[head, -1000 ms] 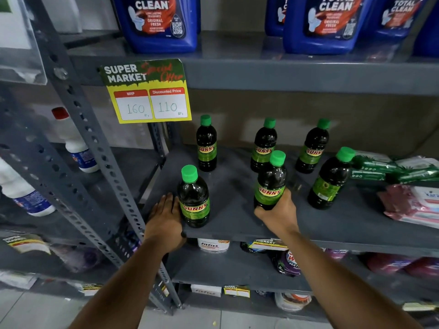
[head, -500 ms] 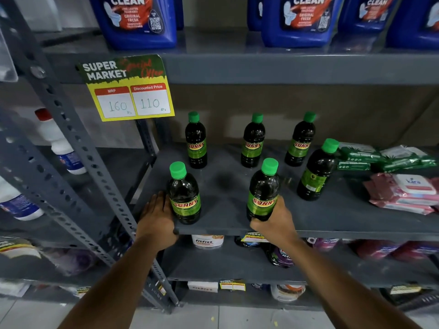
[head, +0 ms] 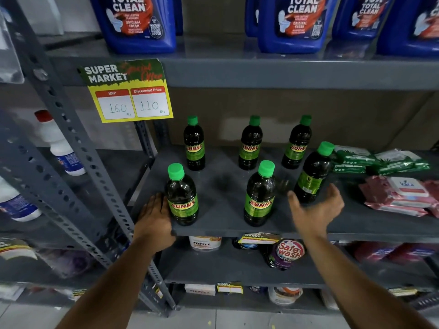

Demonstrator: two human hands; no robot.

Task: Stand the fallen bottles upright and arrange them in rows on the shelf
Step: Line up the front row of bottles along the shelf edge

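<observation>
Several dark "Sunny" bottles with green caps stand upright on the grey shelf [head: 225,186]. Three form a back row: left [head: 193,144], middle [head: 250,144], right [head: 297,146]. In front stand a left bottle [head: 182,195], a middle bottle [head: 260,195] and a right bottle [head: 312,174], label turned away. My left hand [head: 155,219] rests flat on the shelf's front left corner, touching the front left bottle's side. My right hand [head: 316,210] hovers open between the front middle and front right bottles, holding nothing.
Green packets [head: 380,160] and pink wipe packs [head: 401,195] lie on the shelf's right part. Blue Total Clean jugs [head: 140,22] fill the shelf above, with a price tag [head: 128,91] hanging below. A perforated slanted upright [head: 78,148] runs at left. Goods crowd the lower shelves.
My right hand has let go of the front middle bottle and moved right, fingers spread. The left hand has stayed at the shelf corner.
</observation>
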